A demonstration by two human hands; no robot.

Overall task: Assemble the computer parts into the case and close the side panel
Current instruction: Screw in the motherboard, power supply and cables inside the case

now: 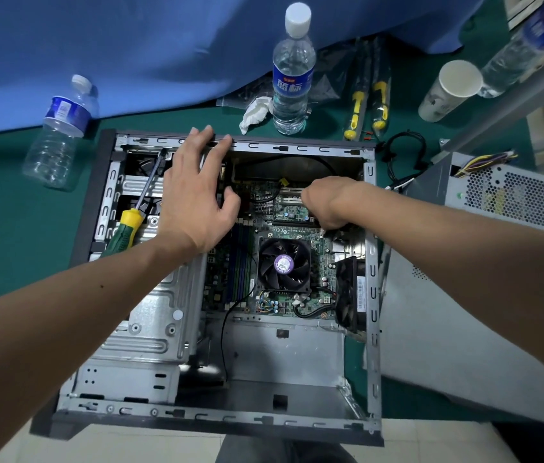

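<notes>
Left grip (197, 192) spread flat, fingertips on case (372, 282) top rim; right grip (322, 205) curled inside, contents hidden.
Case open on green worktop (13, 212), screwdriver (130, 222) resting across drive bay.

Upright water bottle (292, 75) top center on the green mat (3, 202), with a crumpled tissue (255, 112) just left of it. Empty bottle (60, 132) lying far left. Paper cup (449, 90) upper right. Blue cloth (130, 45) across the top.
</notes>
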